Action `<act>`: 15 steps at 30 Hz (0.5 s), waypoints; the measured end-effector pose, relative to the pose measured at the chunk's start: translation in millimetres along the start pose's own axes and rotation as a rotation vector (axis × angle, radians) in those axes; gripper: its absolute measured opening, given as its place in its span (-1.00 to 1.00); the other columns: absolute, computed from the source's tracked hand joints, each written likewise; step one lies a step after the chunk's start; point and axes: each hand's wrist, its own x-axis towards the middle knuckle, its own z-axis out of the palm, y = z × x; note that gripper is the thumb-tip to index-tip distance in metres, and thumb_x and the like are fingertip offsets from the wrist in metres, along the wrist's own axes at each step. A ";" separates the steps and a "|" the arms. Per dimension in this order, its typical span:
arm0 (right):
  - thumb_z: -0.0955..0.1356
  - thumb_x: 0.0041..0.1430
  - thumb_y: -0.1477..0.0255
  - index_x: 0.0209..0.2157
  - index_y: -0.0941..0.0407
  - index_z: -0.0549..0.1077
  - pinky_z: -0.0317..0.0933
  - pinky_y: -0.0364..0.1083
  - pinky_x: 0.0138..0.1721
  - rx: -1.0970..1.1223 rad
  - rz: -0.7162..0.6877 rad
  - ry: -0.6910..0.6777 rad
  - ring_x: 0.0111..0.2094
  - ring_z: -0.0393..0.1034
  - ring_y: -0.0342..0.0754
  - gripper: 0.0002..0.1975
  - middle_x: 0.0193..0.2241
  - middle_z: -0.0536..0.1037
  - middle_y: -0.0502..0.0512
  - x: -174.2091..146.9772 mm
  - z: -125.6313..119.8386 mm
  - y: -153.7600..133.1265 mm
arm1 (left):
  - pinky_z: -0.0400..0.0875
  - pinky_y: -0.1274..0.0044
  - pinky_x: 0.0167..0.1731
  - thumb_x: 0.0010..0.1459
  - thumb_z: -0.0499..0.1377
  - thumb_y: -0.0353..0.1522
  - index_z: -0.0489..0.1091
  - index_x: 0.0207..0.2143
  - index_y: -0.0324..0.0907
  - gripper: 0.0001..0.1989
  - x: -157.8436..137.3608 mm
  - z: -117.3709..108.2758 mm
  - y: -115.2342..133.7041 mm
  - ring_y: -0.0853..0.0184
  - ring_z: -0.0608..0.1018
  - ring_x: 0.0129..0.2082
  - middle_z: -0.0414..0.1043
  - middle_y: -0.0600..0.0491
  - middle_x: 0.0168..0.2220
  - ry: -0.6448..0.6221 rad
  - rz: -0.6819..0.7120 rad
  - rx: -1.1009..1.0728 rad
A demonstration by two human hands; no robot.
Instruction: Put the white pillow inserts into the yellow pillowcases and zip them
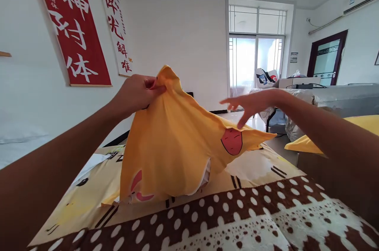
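Observation:
A yellow pillowcase point(166, 144) with a red round patch and pink printed shapes hangs before me. My left hand point(139, 92) pinches its upper corner and holds it raised, so the cloth falls in folds onto the bed. A slit near its lower edge shows something white. Over the pillowcase's right part, my right hand point(251, 102) hovers with fingers spread and nothing in them. Its thumb tip is close to the red patch; whether it touches cannot be made out. Beneath lies a cream cartoon-print sheet point(251, 168).
A brown-and-white spotted blanket point(183, 223) covers the near side. More yellow cloth point(308, 143) lies at the right. Beyond it stand a plastic-wrapped grey piece of furniture point(346, 99) and a box point(299, 82). White fabric point(91, 164) shows at the left, near the wall.

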 end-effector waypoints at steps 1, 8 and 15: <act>0.53 -0.30 0.24 0.15 0.09 0.25 0.22 -0.02 -0.09 -0.053 0.074 -0.090 -0.02 0.34 0.14 -0.09 -0.03 0.44 0.19 -6.7 10.6 16.7 | 0.06 0.66 -0.60 -0.02 0.19 -0.23 0.09 -0.63 -0.20 -0.65 2.2 -3.8 -5.4 0.56 0.16 -0.62 0.04 0.21 -0.64 0.033 -0.015 0.010; 0.28 0.12 0.43 -0.35 0.14 0.46 0.16 -0.15 -0.32 -0.250 0.060 0.045 -0.34 0.40 -0.05 -0.87 -0.38 0.55 0.09 2.6 60.4 53.6 | 0.03 0.64 -0.62 -0.03 0.20 -0.25 0.11 -0.63 -0.20 -0.66 16.9 -30.4 -26.3 0.54 0.18 -0.63 0.08 0.20 -0.66 0.245 -0.112 0.090; 0.26 0.16 0.45 -0.36 0.14 0.41 0.11 -0.13 -0.36 -0.263 0.261 0.365 -0.29 0.42 0.01 -0.89 -0.34 0.53 0.18 47.4 106.9 28.3 | 0.11 0.62 -0.63 0.04 0.18 -0.31 0.19 -0.57 -0.22 -0.75 0.0 -12.4 -77.2 0.51 0.18 -0.60 0.09 0.19 -0.60 0.286 -0.344 0.023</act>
